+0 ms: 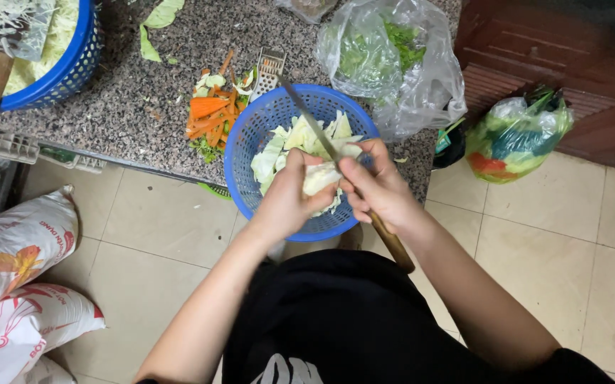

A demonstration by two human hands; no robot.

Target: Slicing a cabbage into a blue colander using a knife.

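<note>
My left hand [286, 199] grips a pale chunk of cabbage [319, 178] over a small blue perforated basket [250, 135] at the counter's edge. My right hand [378, 188] holds a knife [314, 128] with a wooden handle; its long blade points up and left across the basket and rests against the cabbage. Cut cabbage pieces [279, 146] lie inside the basket.
On the speckled stone counter [144, 92] lie carrot peelings [211, 114] and a metal grater [268, 71]. A larger blue basket [72, 64] of shredded cabbage stands far left. A clear bag of greens [393, 57] sits right; a bag of vegetables [517, 135] and printed sacks [16, 284] are on the tiled floor.
</note>
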